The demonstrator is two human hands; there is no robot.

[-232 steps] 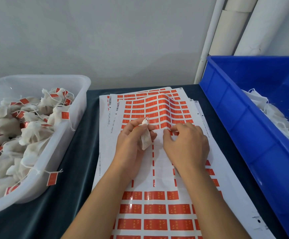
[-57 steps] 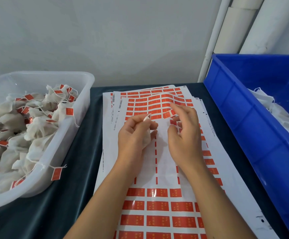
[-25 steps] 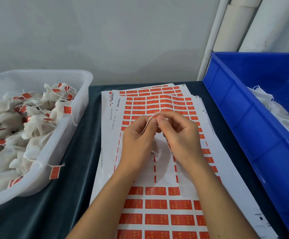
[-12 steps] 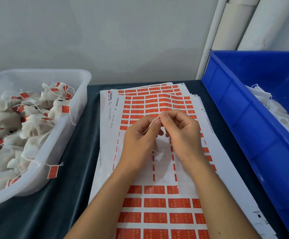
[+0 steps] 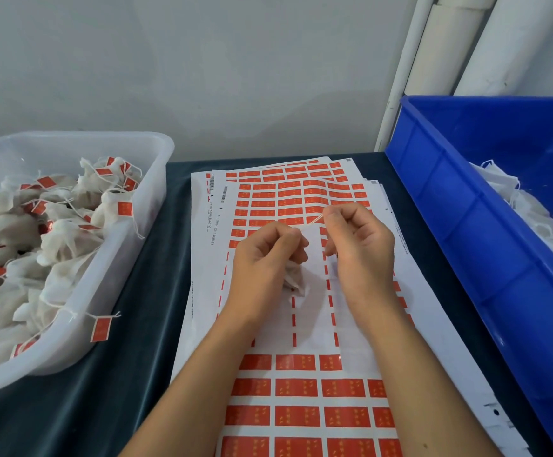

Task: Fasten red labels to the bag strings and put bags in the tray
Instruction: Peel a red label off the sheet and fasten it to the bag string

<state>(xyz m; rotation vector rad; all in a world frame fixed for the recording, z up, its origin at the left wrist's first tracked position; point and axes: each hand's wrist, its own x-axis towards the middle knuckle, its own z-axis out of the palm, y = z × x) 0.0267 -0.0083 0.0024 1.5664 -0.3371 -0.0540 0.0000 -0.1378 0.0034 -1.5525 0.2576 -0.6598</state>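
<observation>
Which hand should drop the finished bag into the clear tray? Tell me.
Left. The left hand already grips the small white mesh bag and sits nearer the clear plastic tray; the right hand only pinches the thin white string.

A dark cloth point(image 5: 129, 374) covers the table. A blue bin point(image 5: 466, 206) stands at the right, holding white material that cannot be made out. White pipes point(image 5: 446, 51) rise against the far grey wall point(image 5: 202, 67)
</observation>
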